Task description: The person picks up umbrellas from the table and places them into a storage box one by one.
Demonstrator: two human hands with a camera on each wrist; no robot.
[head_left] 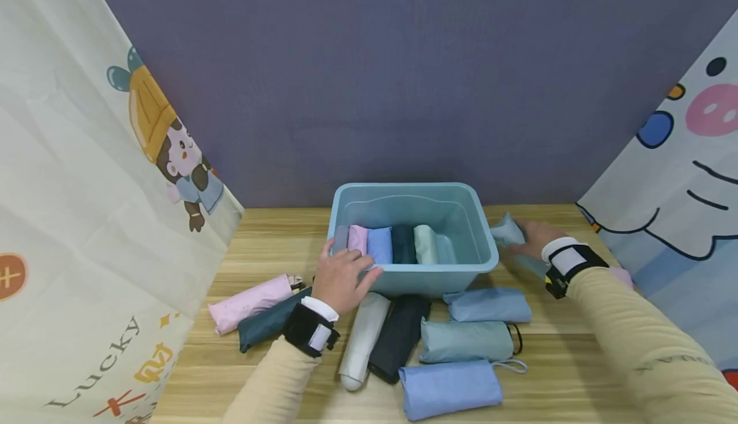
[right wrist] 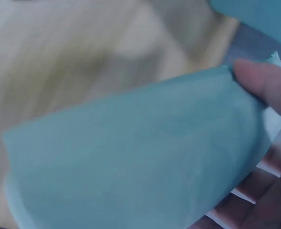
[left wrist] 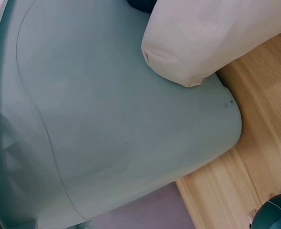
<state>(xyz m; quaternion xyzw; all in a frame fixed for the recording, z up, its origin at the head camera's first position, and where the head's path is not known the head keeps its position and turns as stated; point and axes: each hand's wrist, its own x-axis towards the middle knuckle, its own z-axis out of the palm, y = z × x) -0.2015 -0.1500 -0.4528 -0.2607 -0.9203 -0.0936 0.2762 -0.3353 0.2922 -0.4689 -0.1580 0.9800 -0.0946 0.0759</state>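
My right hand (head_left: 537, 237) grips a light teal folded umbrella (head_left: 507, 230) beside the bin's right wall. In the right wrist view, the thumb presses one end of this umbrella (right wrist: 130, 157) and the fingers lie underneath. My left hand (head_left: 343, 278) holds the near-left rim of a blue-green plastic bin (head_left: 412, 186), fingers over the edge and thumb outside. Inside the bin stand several folded umbrellas in a row, among them a pink one (head_left: 358, 239), a blue one (head_left: 379, 246), a dark one (head_left: 403, 244) and a pale mint one (head_left: 426, 244).
Several more folded umbrellas lie before the bin: pink (head_left: 250, 302), dark teal (head_left: 268, 323), pale grey (head_left: 364, 337), black (head_left: 400, 341), grey-blue (head_left: 489, 305), teal (head_left: 467, 341) and blue (head_left: 451, 389). Something pink (head_left: 623, 277) shows past my right wrist. A dark wall (head_left: 403, 78) stands behind.
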